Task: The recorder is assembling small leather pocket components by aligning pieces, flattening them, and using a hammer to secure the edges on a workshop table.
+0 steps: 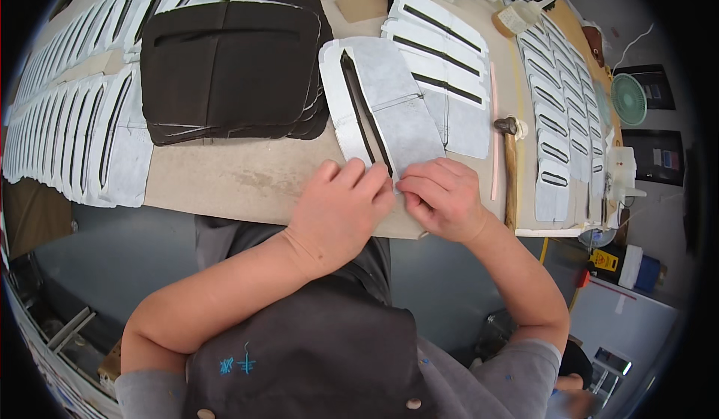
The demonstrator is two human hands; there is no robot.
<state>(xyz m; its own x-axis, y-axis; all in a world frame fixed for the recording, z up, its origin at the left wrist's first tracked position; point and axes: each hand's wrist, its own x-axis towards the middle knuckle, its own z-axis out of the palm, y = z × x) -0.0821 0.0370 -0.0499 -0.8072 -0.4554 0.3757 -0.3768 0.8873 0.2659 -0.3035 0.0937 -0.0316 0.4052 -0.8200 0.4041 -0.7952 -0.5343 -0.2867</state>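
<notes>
A white-backed fabric panel (410,116) lies at a slant on the table's near side, with a long dark-edged slot running down its left part. At the slot's near end, my left hand (337,208) has its fingers curled down onto the panel's edge. Close beside it, my right hand (447,198) pinches the same near edge, thumb tucked under the bent fingers. Both hands are closed, and the fingertips hide the bit of fabric between them. Just behind, similar white panels with dark slits (442,48) lie overlapped.
A stack of dark fabric panels (240,67) sits left of the hands. Rows of slitted white pieces (131,146) overlap at far left, more (550,131) at right. A wooden-handled hammer (511,172) and a spouted bottle (519,18) lie to the right. Another person (577,378) shows at lower right.
</notes>
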